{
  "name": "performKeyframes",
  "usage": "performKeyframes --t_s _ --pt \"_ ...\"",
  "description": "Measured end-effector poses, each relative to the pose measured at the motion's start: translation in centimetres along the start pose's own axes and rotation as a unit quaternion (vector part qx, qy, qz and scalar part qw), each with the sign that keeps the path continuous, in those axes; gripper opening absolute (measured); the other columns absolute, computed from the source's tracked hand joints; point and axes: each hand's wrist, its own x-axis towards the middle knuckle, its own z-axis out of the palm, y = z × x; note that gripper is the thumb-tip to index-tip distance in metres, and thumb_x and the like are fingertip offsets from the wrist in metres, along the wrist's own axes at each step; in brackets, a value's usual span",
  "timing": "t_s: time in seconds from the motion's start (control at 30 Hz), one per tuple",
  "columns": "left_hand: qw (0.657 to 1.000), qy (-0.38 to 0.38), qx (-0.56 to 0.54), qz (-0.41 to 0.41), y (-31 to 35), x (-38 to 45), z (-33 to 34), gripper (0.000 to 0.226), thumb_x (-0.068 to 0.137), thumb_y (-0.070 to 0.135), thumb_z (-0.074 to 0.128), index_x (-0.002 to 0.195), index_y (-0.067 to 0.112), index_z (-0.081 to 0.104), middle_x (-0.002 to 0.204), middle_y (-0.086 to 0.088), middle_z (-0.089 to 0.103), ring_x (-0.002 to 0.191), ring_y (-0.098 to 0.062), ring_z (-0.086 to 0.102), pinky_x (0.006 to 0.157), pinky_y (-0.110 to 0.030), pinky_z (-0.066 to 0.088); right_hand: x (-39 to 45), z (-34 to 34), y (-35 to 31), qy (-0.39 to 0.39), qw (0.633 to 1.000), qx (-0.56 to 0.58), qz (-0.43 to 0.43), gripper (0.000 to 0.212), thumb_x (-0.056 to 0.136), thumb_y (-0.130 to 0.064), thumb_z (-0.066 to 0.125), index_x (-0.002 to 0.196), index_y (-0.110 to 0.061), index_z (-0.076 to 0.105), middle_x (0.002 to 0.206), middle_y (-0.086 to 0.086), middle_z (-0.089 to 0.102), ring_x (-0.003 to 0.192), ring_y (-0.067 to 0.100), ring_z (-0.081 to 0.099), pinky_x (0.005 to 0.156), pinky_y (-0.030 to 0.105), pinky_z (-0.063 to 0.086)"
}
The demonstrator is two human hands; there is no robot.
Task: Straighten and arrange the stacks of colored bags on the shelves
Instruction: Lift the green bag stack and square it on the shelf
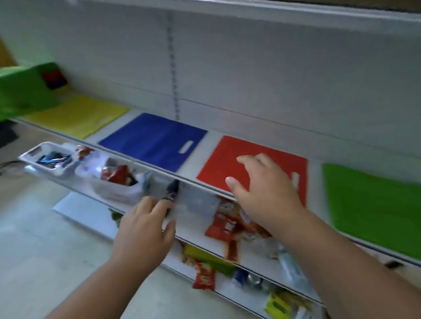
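Flat stacks of bags lie in a row on a white shelf (312, 160): yellow (78, 115) at left, blue (152, 141), red (231, 163), and green (382, 204) at right. My right hand (262, 188) hovers over the near edge of the red stack, fingers spread and relaxed, holding nothing. My left hand (144, 226) is lower, in front of the shelf below, fingers loosely extended and empty. The frame is motion-blurred.
A green bag or box (15, 91) sticks out at the far left. The lower shelf holds a white basket (46, 158), snack packets (222, 227) and a plastic bag of goods (117, 178). More packets fill the bottom shelf. Pale floor lies at left.
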Motion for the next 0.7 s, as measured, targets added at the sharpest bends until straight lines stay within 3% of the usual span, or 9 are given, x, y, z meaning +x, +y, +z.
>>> performKeyframes --t_s 0.07,0.17,0.33,0.47,0.6,0.7 --pt "0.999 0.006 0.020 -0.032 -5.3 -0.2 -2.4 0.034 0.084 0.038 0.054 0.113 0.025 0.064 0.103 0.001 0.061 0.086 -0.025 0.063 0.072 -0.038 0.052 2.3 2.0 -5.2 -0.015 0.999 0.019 -0.032 0.054 0.089 -0.049 0.058 0.135 -0.020 0.053 0.125 0.005 0.054 0.114 0.026 0.054 0.096 0.040 0.046" --pt "0.997 0.024 0.032 -0.072 -12.0 -0.5 -5.1 0.030 0.084 0.032 0.059 0.112 0.023 0.066 0.099 -0.001 0.063 0.079 -0.026 0.064 0.070 -0.037 0.051 5.2 4.6 -11.8 -0.045 0.995 0.038 -0.081 0.057 0.092 -0.052 0.054 0.140 -0.021 0.047 0.135 0.003 0.050 0.125 0.023 0.048 0.101 0.039 0.043" --pt "0.990 0.054 0.040 -0.123 -21.5 1.5 -6.2 0.030 0.084 0.030 0.068 0.113 0.024 0.066 0.098 0.001 0.063 0.081 -0.024 0.064 0.069 -0.036 0.050 11.0 9.7 -20.5 -0.064 0.987 0.058 -0.137 0.055 0.092 -0.051 0.055 0.139 -0.023 0.046 0.127 -0.001 0.050 0.114 0.020 0.049 0.096 0.039 0.044" --pt "0.983 0.065 0.064 -0.157 -29.7 4.6 -6.4 0.037 0.083 0.042 0.047 0.111 0.027 0.065 0.096 0.003 0.063 0.076 -0.025 0.065 0.068 -0.035 0.052 17.6 14.5 -27.7 -0.063 0.979 0.068 -0.180 0.054 0.091 -0.049 0.056 0.137 -0.022 0.049 0.123 0.004 0.051 0.112 0.025 0.050 0.091 0.043 0.046" --pt "0.974 0.062 0.066 -0.210 -38.2 7.9 -9.5 0.042 0.083 0.046 0.044 0.116 0.028 0.064 0.101 0.005 0.062 0.088 -0.024 0.064 0.073 -0.037 0.053 24.9 18.7 -36.3 -0.090 0.963 0.085 -0.238 0.055 0.092 -0.050 0.056 0.139 -0.024 0.047 0.127 0.004 0.050 0.117 0.024 0.048 0.094 0.041 0.044" --pt "0.963 0.083 0.081 -0.243 -44.5 9.6 -12.5 0.044 0.084 0.046 0.041 0.116 0.027 0.065 0.100 0.005 0.063 0.086 -0.022 0.064 0.072 -0.035 0.051 29.1 21.6 -43.6 -0.100 0.956 0.083 -0.262 0.055 0.090 -0.048 0.060 0.137 -0.023 0.050 0.124 0.007 0.052 0.115 0.026 0.049 0.093 0.039 0.042"
